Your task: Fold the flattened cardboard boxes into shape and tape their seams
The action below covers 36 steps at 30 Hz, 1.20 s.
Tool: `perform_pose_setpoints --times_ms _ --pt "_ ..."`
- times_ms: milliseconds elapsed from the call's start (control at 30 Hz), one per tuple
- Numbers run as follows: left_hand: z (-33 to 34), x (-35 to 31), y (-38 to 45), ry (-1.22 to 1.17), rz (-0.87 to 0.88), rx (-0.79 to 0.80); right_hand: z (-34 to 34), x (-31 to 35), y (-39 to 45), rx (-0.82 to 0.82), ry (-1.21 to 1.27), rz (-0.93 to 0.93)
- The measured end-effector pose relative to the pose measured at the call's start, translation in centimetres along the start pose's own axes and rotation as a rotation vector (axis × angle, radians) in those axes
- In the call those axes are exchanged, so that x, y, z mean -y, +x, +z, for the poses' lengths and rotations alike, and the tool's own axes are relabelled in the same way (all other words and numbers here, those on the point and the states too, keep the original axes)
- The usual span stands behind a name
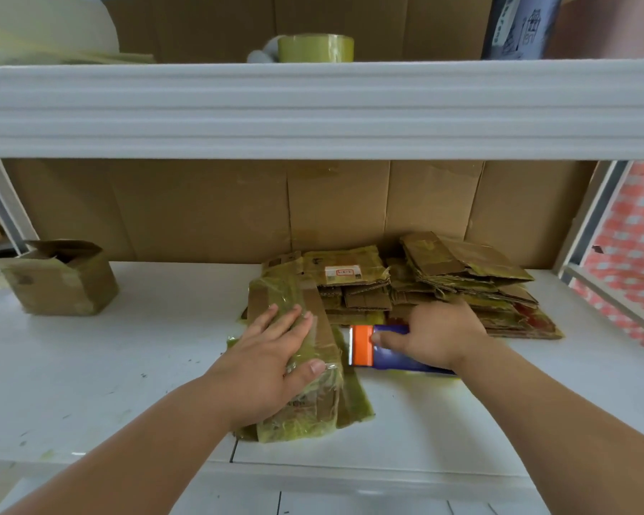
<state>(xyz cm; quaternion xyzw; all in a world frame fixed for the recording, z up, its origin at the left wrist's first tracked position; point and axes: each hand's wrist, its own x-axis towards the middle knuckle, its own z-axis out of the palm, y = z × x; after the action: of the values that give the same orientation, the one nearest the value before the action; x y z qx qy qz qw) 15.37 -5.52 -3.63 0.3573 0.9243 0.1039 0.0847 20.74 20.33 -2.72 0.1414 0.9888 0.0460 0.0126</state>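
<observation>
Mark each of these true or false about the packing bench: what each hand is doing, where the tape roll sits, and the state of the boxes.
1. The left hand lies flat on a taped flattened box. True.
2. The right hand is empty. False: it grips a blue and orange tape dispenser.
3. A roll of tape sits on the upper shelf. True.
4. Every box is flat. False: a folded box stands at the left, flaps open.
5. A stack of flattened boxes lies behind the right hand. True.
</observation>
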Motion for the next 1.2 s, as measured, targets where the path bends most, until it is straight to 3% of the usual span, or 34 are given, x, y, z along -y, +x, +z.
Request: perform_pose_setpoints --times_ms 133,300,400,467,533,667,833,1000,1067,1133,1200 --pt "0.0 0.7 0.1 -0.138 -0.006 0.000 2.5 -0.4 -0.9 -0.157 -0.074 0.057" --pt "0.5 1.8 0.2 -0.324 0.045 -0.057 5.6 -0.9 -2.1 0.043 -0.093 0.059" --pt "0.6 1.9 0.2 -0.366 0.067 -0.092 4.3 -0.3 -2.5 -0.051 -0.100 0.061" --pt "0.7 1.8 0.1 -0.407 0.065 -0.124 2.9 1.2 -3.0 -0.236 0.139 -0.016" --pt "1.0 1.8 -0.3 -0.486 0.057 -0.178 2.0 3.5 -3.9 -0.271 0.508 -0.136" --pt "1.9 2.2 -1.3 -0.571 0.036 -0.225 2.7 7.0 -5.2 -0.114 0.876 -0.166" --pt "1.8 2.5 -1.2 -0.376 0.048 -0.164 4.1 8.4 -5.9 0.070 1.221 -0.143" --pt "1.3 2.2 -1.7 -0.323 0.043 -0.115 3.9 9.0 -6.9 0.200 1.243 -0.137" --pt "0.7 1.7 -1.9 -0.559 -0.032 -0.061 2.7 8.2 -6.6 0.266 1.128 -0.141" --pt "-0.1 1.7 -2.1 -1.131 -0.137 -0.019 1.5 7.2 -6.3 0.271 0.955 -0.127" --pt "-0.4 2.4 -2.5 -1.562 -0.129 -0.135 0.7 6.2 -5.7 0.189 0.946 -0.098"
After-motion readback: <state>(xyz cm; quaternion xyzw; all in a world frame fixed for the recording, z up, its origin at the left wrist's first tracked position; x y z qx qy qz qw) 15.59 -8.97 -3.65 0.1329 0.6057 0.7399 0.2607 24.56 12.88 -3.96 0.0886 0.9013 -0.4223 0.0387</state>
